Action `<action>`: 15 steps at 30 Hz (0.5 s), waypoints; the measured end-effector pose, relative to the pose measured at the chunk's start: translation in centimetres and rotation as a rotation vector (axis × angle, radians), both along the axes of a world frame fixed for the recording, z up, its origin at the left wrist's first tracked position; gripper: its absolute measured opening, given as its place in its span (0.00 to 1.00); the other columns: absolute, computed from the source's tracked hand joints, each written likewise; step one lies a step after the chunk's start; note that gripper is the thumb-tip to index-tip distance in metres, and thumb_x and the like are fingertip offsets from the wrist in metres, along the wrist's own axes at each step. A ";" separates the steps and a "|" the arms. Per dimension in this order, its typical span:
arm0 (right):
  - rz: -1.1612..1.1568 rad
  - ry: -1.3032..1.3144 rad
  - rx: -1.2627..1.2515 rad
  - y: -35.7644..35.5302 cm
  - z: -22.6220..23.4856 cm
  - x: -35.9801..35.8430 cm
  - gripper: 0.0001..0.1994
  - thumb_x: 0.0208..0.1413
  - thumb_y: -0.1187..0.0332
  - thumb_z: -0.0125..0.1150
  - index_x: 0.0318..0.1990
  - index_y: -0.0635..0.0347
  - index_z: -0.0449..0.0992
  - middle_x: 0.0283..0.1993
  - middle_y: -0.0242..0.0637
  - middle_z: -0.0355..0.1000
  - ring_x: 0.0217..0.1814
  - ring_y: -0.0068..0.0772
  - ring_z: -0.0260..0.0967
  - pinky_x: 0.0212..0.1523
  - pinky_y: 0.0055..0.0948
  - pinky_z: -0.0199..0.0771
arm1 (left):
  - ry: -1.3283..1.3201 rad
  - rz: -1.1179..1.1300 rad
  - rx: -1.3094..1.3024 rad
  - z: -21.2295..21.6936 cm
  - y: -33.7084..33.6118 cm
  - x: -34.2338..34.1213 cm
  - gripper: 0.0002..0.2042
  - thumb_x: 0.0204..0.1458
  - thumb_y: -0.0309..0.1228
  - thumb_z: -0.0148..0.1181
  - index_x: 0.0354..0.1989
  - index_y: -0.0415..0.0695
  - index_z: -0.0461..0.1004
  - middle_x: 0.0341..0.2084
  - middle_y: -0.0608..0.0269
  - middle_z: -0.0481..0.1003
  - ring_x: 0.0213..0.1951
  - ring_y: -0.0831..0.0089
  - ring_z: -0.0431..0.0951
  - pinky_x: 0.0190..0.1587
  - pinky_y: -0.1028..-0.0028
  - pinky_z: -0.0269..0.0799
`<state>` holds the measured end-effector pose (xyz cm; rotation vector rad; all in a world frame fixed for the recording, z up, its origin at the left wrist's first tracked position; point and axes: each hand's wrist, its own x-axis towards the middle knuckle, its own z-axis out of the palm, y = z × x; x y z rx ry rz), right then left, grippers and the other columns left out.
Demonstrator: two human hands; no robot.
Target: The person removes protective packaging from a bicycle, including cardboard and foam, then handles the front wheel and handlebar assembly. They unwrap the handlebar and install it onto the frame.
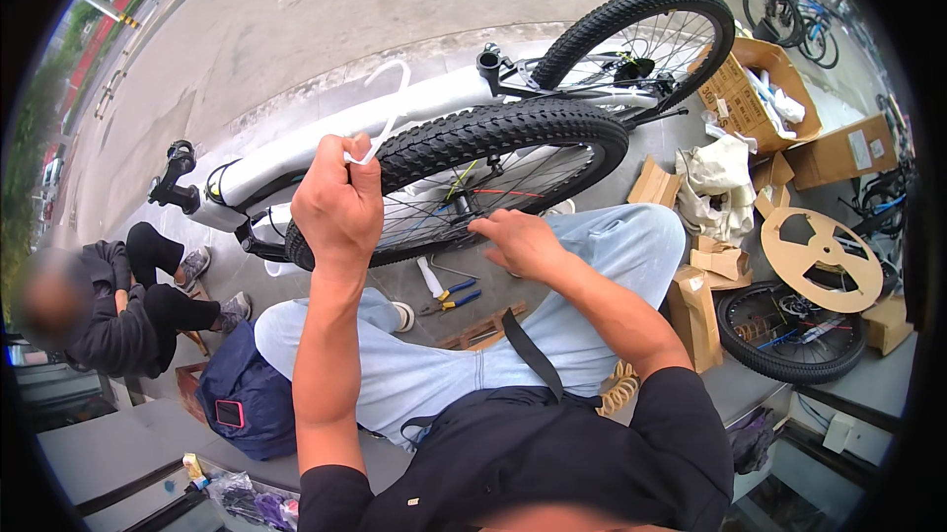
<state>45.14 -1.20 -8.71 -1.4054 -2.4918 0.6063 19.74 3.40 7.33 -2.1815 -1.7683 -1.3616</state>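
My left hand [340,199] is raised in front of the bicycle wheel [493,138], its fingers closed round a thin white strip [397,98]. The strip's free end curls up above the fist. My right hand [525,244] is beside the wheel's hub, with thumb and forefinger apart near the axle end; whether it touches the axle, I cannot tell. Behind this wheel lies a bicycle frame [335,128] in white wrapping, with the other wheel [639,44] on its right. Between my knees are blue-and-yellow pliers [456,297] and a white-handled tool [430,278].
Opened cardboard boxes [755,98], crumpled pale sacking [715,187] and a cardboard disc [821,258] are on the right, by another wheel [789,333]. A navy bag [252,394] rests by my left thigh. Another person [123,300] sits farther left.
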 end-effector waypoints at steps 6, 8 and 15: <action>0.140 -0.030 -0.276 1.9 -3.9 -0.3 0.28 0.58 0.61 0.72 0.67 0.42 0.77 0.49 0.46 0.82 0.52 0.54 0.81 0.53 0.48 0.81 | 0.009 0.009 0.019 0.4 -1.0 0.9 0.16 0.70 0.43 0.61 0.34 0.45 0.74 0.19 0.57 0.73 0.22 0.54 0.75 0.27 0.61 0.68; 0.250 0.082 -0.311 3.0 -6.1 -0.4 0.27 0.60 0.63 0.69 0.69 0.42 0.76 0.50 0.45 0.83 0.52 0.53 0.81 0.52 0.49 0.81 | 0.010 0.004 0.023 0.4 -1.1 1.2 0.16 0.71 0.43 0.61 0.34 0.45 0.74 0.19 0.57 0.72 0.22 0.54 0.75 0.27 0.61 0.68; 0.281 -0.061 -0.404 -0.4 -7.8 -3.0 0.24 0.59 0.70 0.61 0.63 0.39 0.83 0.56 0.46 0.84 0.59 0.54 0.81 0.60 0.47 0.81 | 0.017 0.015 0.084 0.1 -0.4 1.2 0.15 0.71 0.42 0.61 0.35 0.45 0.74 0.19 0.55 0.73 0.23 0.51 0.75 0.27 0.59 0.68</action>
